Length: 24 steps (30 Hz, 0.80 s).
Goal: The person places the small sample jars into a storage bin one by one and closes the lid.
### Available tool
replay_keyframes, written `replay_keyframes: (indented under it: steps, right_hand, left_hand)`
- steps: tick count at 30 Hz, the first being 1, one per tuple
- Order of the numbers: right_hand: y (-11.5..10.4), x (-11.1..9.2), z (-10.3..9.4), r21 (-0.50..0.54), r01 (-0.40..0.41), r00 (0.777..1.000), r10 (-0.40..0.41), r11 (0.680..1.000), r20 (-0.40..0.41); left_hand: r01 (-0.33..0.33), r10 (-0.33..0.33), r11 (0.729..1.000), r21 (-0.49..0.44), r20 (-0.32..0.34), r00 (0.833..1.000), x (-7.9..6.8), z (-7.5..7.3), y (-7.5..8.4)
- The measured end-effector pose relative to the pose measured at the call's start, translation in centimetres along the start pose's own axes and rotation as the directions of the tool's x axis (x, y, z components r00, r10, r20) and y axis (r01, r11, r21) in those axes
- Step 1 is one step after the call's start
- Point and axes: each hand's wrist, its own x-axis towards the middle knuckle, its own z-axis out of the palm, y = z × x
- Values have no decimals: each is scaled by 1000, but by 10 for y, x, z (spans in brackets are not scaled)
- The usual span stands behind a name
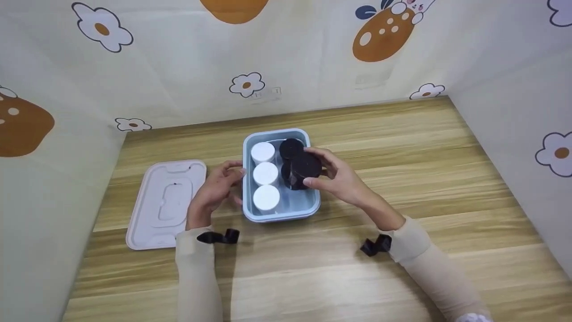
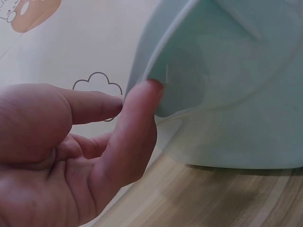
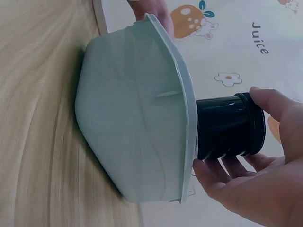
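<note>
Taking the pale blue rectangular plastic box (image 1: pixel 281 213) as the landmark, a flat pinkish-white plastic lid (image 1: pixel 163 203) lay on the wooden table (image 1: pixel 402 147) well to its left. Between lid and box, the left hand (image 1: pixel 215 191) rested against the box's left wall, its fingers relaxed and nearly straight, a fingertip (image 2: pixel 150 90) touching the rim without curling round anything. Inside the box, along its left side, stood a row of three white round-capped jars (image 1: pixel 265 173), one behind another. Along its right side, a black round-capped jar (image 1: pixel 291 148) sat at the far end. Just nearer than that one, a second black cylindrical jar with a ribbed cap (image 1: pixel 304 170) rose half out of the box, its lower part inside the rim. The right hand (image 1: pixel 342 179) reached in from the box's right side and gripped this jar, thumb (image 3: pixel 273 101) and fingers curled round its cap. Black straps sat at both wrists, on cream sleeves
</note>
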Motion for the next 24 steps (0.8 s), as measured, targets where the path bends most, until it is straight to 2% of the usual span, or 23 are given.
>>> replay_keyframes:
  steps: [8,11,13,18,21,24]
  right_hand:
    - [3,0,6,-14,-50,994,51,999,99]
    - [3,0,8,-90,-57,991,67,994,115]
    - [3,2,9,-167,-21,991,43,986,127]
    - [0,4,10,-370,86,989,-33,925,145]
    - [-3,6,11,-454,105,985,-31,885,167]
    - [-6,7,13,-496,120,978,-18,860,207]
  left_hand:
    - [24,-24,1000,-10,0,1000,0,1,0]
    - [27,-27,1000,-11,3,1000,-1,1,0]
    - [27,-27,1000,-16,2,1000,0,1,0]
    - [27,-27,1000,0,9,1000,1,2,2]
    - [24,-24,1000,17,8,1000,1,1,3]
    - [23,-23,1000,20,3,1000,0,0,2]
